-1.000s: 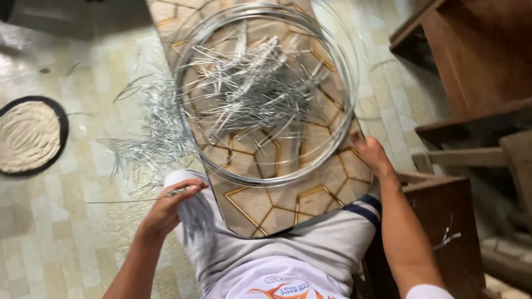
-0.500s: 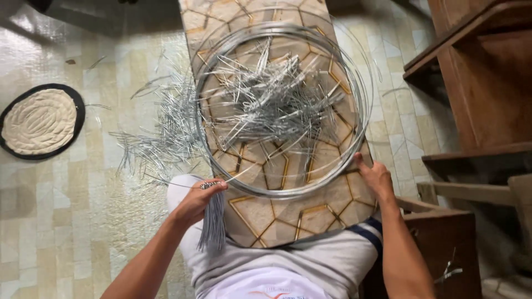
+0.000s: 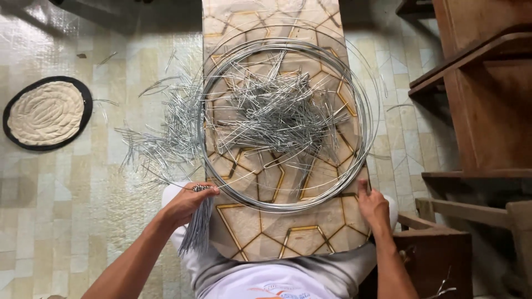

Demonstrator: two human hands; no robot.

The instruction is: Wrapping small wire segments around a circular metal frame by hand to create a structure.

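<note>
Here your left hand (image 3: 185, 204) has its fingers clenched on a bundle of cut wires (image 3: 198, 230) just left of the wire coil (image 3: 288, 202) on the board (image 3: 244, 227), your right hand (image 3: 374, 206) pressing the board's edge, fingers released; loose strands could slip and scatter.

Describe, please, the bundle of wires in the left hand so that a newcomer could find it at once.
Start at the patterned board across the lap. At its near left edge the left hand grips a bundle of cut wires. Unlike the loose wires inside the wire coil, these hang gathered and parallel.
</note>
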